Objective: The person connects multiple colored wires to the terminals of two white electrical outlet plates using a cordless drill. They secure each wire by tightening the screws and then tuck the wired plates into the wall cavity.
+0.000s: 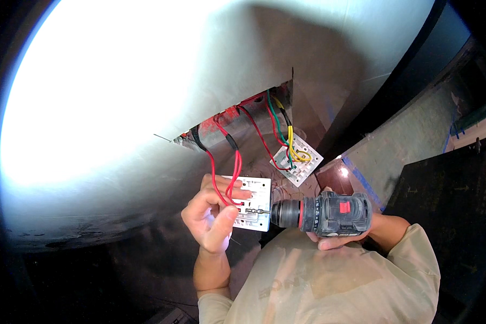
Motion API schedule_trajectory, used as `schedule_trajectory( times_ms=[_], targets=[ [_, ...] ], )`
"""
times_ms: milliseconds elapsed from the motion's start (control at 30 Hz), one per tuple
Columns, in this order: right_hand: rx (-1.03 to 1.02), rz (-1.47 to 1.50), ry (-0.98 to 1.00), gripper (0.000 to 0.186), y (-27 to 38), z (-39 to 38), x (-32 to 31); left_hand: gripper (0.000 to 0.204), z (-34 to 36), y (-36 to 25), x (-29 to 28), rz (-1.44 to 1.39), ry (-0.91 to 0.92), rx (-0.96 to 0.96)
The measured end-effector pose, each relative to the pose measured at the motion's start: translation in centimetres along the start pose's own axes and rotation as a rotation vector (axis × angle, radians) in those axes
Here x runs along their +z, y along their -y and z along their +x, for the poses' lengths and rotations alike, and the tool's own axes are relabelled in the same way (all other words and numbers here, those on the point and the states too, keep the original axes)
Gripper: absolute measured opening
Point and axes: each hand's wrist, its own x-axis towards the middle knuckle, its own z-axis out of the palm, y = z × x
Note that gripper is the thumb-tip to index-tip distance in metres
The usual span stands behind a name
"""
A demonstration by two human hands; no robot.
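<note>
My left hand (213, 213) grips a white wall switch plate (260, 189) from its left side, with the back of the plate and its terminals showing. Red wires (213, 167) run down from the wall opening into those terminals, passing by my fingers. In my right hand (329, 243) is a dark grey cordless drill (329, 214) with a red button on top. Its thin bit (258, 211) points left and reaches over the plate's back, close to my left thumb. Whether the tip sits in a screw is too small to tell. The drill's body hides most of my right fingers.
A second white plate (306, 171) hangs from the opening on red, green and yellow wires (290, 135). The rectangular wall opening (237, 113) has red boxes inside. A pale wall (119, 108) fills the upper left. Blue tape (362, 181) edges the floor, beside dark sheeting (448, 205) at right.
</note>
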Motion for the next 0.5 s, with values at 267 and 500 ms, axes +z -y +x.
schedule_trajectory(
  times_ms=[267,500],
  targets=[
    [-0.054,-0.143,0.022,0.026,0.0,-0.4,-0.7,0.035,-0.6,-0.6,-0.2,0.041,0.096,-0.062],
    [-0.101,-0.103,-0.005,0.034,1.6,0.3,-1.1,0.041,-0.6,-1.1,-0.3,0.089,0.152,-0.133]
  ],
)
